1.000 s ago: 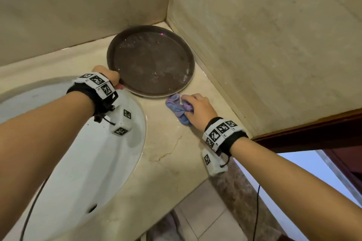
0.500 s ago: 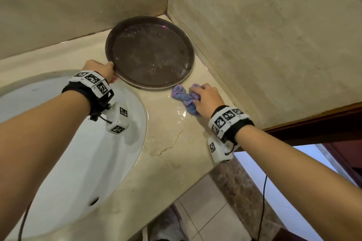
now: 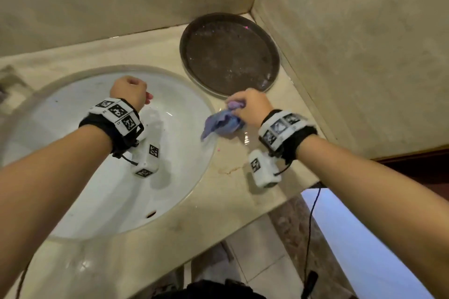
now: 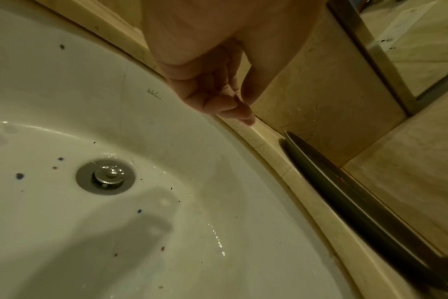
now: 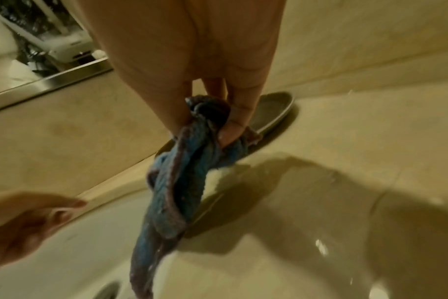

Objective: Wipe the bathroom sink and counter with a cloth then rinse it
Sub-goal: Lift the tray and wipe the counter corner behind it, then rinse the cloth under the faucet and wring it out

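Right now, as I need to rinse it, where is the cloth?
The cloth hangs from the right hand in the head view, above the counter at the sink's right rim, just before the dark round tray.

Both our forearms reach forward, bare, each wrist strapped with a black band carrying white marker tiles and a small white camera block slung beneath. Our left hand hangs in the air with its back toward the head camera; in the left wrist view its fingers hang loosely curled, holding nothing, thumb alongside them. Our right hand is raised, wrist bent downward, and its thumb and fingertips pinch a bunched fold of the cloth, which dangles below the hand. The two hands are apart.
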Demonstrator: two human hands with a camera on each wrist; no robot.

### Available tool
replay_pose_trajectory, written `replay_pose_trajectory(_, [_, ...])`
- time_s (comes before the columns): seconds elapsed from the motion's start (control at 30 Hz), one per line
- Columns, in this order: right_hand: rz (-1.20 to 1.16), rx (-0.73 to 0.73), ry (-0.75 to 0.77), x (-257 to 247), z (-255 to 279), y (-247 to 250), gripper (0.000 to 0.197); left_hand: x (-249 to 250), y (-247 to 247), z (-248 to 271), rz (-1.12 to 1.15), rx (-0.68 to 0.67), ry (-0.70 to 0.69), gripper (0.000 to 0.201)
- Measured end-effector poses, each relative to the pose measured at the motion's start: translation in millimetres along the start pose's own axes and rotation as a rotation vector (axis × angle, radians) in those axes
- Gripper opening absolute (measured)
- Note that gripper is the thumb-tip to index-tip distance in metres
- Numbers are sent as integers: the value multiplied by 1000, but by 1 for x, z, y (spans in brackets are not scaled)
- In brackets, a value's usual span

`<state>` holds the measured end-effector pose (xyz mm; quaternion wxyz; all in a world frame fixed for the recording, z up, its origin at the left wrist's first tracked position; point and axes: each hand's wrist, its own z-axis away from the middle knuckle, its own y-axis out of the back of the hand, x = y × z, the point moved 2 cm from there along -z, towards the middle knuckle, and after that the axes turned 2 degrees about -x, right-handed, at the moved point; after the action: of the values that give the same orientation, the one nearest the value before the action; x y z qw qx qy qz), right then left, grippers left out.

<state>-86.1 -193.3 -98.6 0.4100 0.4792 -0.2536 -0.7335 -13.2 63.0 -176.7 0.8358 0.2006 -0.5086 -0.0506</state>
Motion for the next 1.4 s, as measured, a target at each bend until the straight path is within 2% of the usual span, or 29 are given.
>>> replay_pose_trajectory(0.1, [-26,143,-76,21,11,30,31,7,-4,11,28,-40,-37,10])
replay_pose_trajectory(0.23, [-14,219,-229,66,32,31,28,11,-26,29,8,-158,-84,11])
replay_pose_trajectory(0.3, [67,203,-310,82,45,18,24,11,-35,35,-5,-197,-102,16])
replay_pose_trajectory(0.4, [154,85,-385,83,64,-9,28,7,-41,42,-22,-232,-112,18])
replay_pose_trajectory(0.6, [42,-1,-101,18,68,-60,36,-19,-20,40,-25,-186,-64,10])
replay_pose_trajectory(0.77, [119,-155,101,-43,34,-112,26,-46,22,30,-8,-96,-7,17])
replay_pose_trajectory(0.87, [70,-132,128,-74,13,-131,27,-56,55,28,0,-6,16,19])
replay_pose_trajectory(0.97, [-115,-55,155,-103,-6,-125,25,-64,88,26,34,28,42,17])
replay_pose_trajectory(1.07, [-306,-75,191,-129,-17,-114,25,-63,108,32,1,-64,50,20])
replay_pose_trajectory(1.23, [-618,-236,299,-185,-27,-102,32,-45,113,56,-124,-477,-144,59])
replay_pose_trajectory(1.27, [-656,-261,308,-195,-31,-102,32,-40,114,59,-123,-498,-172,60])
replay_pose_trajectory(1.3, [-672,-279,319,-205,-34,-102,32,-36,116,61,-119,-479,-180,49])
replay_pose_trajectory(1.37, [-637,-292,319,-221,-43,-105,31,-32,125,64,-87,-377,-150,22])
replay_pose_trajectory(1.4, [-583,-298,315,-229,-48,-106,32,-34,131,62,-52,-317,-128,19])
